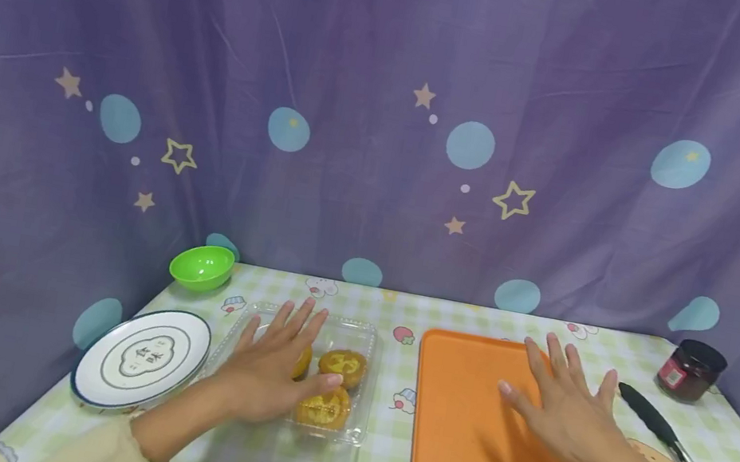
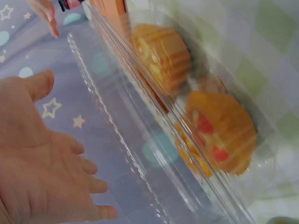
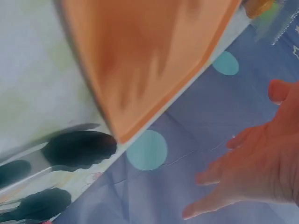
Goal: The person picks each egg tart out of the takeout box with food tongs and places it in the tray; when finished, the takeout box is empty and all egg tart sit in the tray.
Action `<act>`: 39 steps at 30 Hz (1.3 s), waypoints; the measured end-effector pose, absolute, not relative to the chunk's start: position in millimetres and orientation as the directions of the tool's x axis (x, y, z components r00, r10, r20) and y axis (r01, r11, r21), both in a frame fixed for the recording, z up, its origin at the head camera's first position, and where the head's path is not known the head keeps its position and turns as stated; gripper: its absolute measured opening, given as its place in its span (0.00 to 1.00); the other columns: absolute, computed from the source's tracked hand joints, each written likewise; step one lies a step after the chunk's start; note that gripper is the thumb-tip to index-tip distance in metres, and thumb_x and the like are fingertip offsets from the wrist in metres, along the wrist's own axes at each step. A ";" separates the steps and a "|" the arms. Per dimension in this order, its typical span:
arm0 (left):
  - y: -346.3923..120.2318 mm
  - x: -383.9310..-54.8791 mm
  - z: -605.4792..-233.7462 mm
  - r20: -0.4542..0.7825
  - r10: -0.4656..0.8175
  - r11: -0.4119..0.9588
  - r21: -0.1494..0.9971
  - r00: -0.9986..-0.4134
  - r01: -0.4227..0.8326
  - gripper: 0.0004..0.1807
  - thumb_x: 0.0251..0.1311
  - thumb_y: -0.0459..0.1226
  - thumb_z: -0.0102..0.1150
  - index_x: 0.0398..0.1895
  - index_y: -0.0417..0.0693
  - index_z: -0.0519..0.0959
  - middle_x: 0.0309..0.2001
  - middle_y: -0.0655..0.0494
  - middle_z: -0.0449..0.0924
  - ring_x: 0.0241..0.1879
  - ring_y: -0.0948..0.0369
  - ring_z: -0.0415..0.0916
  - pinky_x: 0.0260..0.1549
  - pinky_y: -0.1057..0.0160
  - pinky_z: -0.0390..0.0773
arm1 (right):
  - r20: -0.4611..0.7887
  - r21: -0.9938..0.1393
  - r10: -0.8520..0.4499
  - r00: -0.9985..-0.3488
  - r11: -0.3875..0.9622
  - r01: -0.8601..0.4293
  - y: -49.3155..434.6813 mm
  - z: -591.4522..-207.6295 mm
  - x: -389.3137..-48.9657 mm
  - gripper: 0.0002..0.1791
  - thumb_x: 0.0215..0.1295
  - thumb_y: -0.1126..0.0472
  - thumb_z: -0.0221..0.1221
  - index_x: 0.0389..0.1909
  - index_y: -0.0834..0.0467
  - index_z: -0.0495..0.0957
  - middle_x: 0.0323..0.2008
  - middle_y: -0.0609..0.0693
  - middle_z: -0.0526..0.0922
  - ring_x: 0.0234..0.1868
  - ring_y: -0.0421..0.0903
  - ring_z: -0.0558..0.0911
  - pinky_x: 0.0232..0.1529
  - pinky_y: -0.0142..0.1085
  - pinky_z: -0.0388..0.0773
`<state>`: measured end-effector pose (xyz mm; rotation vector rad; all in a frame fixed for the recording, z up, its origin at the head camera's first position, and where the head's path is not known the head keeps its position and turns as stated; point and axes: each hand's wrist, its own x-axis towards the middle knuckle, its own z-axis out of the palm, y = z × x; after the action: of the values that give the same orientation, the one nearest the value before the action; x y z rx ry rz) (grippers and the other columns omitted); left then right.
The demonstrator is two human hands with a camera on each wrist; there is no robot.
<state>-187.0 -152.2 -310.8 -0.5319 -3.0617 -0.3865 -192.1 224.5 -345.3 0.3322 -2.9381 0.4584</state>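
My left hand [image 1: 270, 373] hovers over a clear plastic box [image 1: 364, 335], fingers spread and holding nothing. Inside the box lie several round golden pastries [image 1: 343, 366], partly hidden by that hand; the left wrist view shows red bits on one pastry [image 2: 223, 133]. My right hand [image 1: 569, 416] is raised with straight, parted fingers above the right side of an orange tray [image 1: 459, 423], on which its shadow falls. To the right of the tray lie tongs [image 1: 661, 429] with black tips and metal arms. In the right wrist view the tongs' dark scalloped tip [image 3: 79, 148] lies near the tray corner.
A white plate [image 1: 101, 366] with a dark rim stands left of the box, with a green bowl [image 1: 202, 267] behind it. At the back right is a dark jar [image 1: 691, 371]. A purple curtain [image 1: 371, 37] hangs behind the checked tablecloth [image 1: 377, 458].
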 end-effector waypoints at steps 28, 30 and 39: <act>-112.0 -122.4 -340.8 -0.022 0.436 0.121 0.992 -0.900 0.035 0.17 0.65 0.36 0.57 0.54 0.36 0.77 0.52 0.46 0.80 0.48 0.57 0.78 0.46 0.67 0.80 | 0.492 -0.323 -0.469 -0.733 0.684 -0.654 147.9 -359.2 -188.6 0.36 0.59 0.53 0.67 0.67 0.60 0.67 0.66 0.56 0.69 0.65 0.58 0.67 0.62 0.57 0.65; -109.9 -119.0 -345.8 -0.079 0.462 0.067 0.996 -0.883 -0.055 0.17 0.65 0.35 0.56 0.53 0.32 0.77 0.50 0.46 0.81 0.48 0.56 0.79 0.47 0.63 0.82 | 0.517 -0.312 -0.484 -0.705 0.661 -0.683 140.7 -359.7 -187.9 0.34 0.58 0.53 0.68 0.65 0.61 0.71 0.64 0.55 0.72 0.63 0.57 0.69 0.60 0.56 0.67; -103.9 -117.7 -371.4 -0.270 0.442 -0.037 0.947 -0.855 -0.318 0.23 0.64 0.34 0.56 0.57 0.25 0.70 0.49 0.46 0.81 0.44 0.57 0.80 0.49 0.56 0.82 | 0.592 -0.288 -0.552 -0.588 0.536 -0.794 114.0 -366.4 -185.0 0.20 0.54 0.56 0.70 0.48 0.56 0.81 0.52 0.45 0.78 0.53 0.44 0.75 0.52 0.44 0.72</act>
<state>-117.7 -103.9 -371.4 -0.1842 -2.4455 -2.7401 -185.0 114.0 -366.4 1.0964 -2.3441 0.7551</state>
